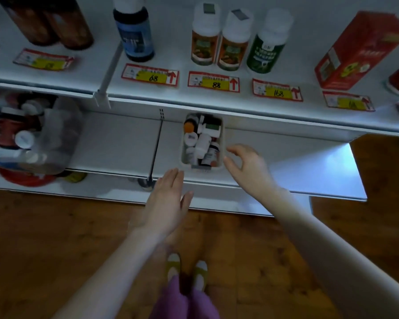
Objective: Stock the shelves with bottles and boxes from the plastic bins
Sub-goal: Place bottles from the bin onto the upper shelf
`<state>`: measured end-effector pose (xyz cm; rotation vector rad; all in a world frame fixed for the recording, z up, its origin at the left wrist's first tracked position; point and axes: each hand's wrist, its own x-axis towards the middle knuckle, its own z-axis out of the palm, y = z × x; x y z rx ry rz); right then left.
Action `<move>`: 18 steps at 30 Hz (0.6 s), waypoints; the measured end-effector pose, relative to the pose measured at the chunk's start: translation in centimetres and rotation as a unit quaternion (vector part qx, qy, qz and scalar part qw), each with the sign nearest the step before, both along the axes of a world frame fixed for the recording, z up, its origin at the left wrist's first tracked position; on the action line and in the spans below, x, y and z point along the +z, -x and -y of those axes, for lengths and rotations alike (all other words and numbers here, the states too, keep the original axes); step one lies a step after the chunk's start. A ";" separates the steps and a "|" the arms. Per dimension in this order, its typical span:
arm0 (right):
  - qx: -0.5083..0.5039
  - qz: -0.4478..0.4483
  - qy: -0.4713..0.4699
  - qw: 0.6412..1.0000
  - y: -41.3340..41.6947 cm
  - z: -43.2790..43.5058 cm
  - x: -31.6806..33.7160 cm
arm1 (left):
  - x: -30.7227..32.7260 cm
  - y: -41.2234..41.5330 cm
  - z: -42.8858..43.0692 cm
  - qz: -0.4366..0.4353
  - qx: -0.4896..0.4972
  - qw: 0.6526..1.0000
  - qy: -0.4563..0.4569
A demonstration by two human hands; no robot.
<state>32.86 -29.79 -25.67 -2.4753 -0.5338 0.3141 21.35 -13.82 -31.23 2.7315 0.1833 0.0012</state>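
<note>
Two bins supply us. Far left on the lower shelf (pixel 120 143), the large clear bin (pixel 62 134) sits heaped with capped bottles, within reach yet out of the way of the shelf above. On that upper shelf (pixel 173 42), brown bottles (pixel 62 21) and a blue-labelled bottle (pixel 136 33) stand upright behind their price tags (pixel 150 75), labels outward, presumably so shoppers can read them. Our left hand (pixel 168 199) is flat with straight fingers, holding nothing, just short of the near-left corner of the small bin (pixel 222 139). That bin lies on the lower shelf, packed with jumbled bottles. Above it, two orange-labelled bottles (pixel 219 44) stand paired over one tag. Our right hand (pixel 247 166) hovers just beside the bin's right wall, fingers loosely curved and spread wide, empty. We judge the hands are framing the bin, either to shift it or to pick from it. Further right stand a green-labelled bottle (pixel 266 51) and a red box (pixel 359 49), each above its own tag.
</note>
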 end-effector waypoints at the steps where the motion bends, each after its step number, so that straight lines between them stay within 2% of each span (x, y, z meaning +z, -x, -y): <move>1: -0.001 -0.010 -0.002 1.000 -0.6 -0.2 -1.6 | -1.2 -0.9 -0.5 -0.007 0.006 1.000 0.011; 9: -0.078 -0.085 -0.021 0.993 -5.4 -3.2 -13.7 | -11.4 -8.1 -2.9 -0.031 0.033 0.998 0.050; 18: -0.053 -0.090 0.061 0.993 -10.1 -7.2 -21.5 | -19.2 -12.5 -5.2 -0.015 0.006 0.998 0.053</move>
